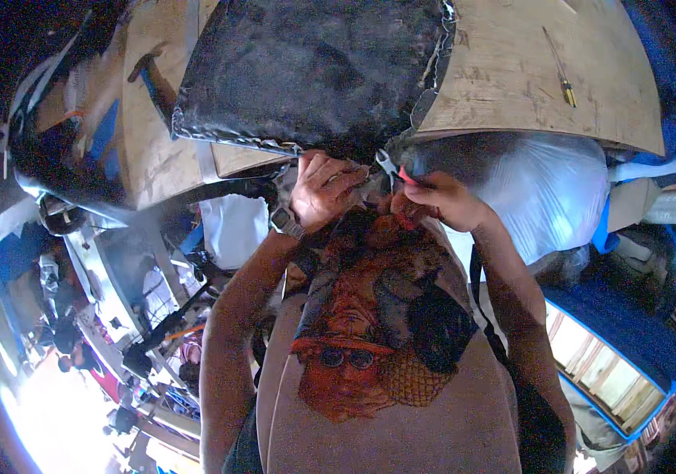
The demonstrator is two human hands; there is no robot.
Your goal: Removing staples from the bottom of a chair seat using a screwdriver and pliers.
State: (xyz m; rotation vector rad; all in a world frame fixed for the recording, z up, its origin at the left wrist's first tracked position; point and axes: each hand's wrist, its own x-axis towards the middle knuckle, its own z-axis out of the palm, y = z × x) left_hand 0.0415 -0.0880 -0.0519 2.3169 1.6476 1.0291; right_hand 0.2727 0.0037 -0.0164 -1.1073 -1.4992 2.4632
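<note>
At twelve o'clock, the watch-wearing bare left hand (321, 192) touches the near edge of a black, leather-like rectangular panel (298, 75). The bare right hand (450, 201) grips red-handled metal pliers (404, 175). A yellow-and-black-handled screwdriver (567, 88) lies at two o'clock.

White glare (58, 423) floods the dim, grainy view's lower left.

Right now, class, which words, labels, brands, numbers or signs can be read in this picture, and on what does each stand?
No text can be read.
Watch: too small and blurred to read.
Red-handled pliers in the right hand: no legible marking.
Shirt print: pictures, no legible words.
Screwdriver: too small to read.
</note>
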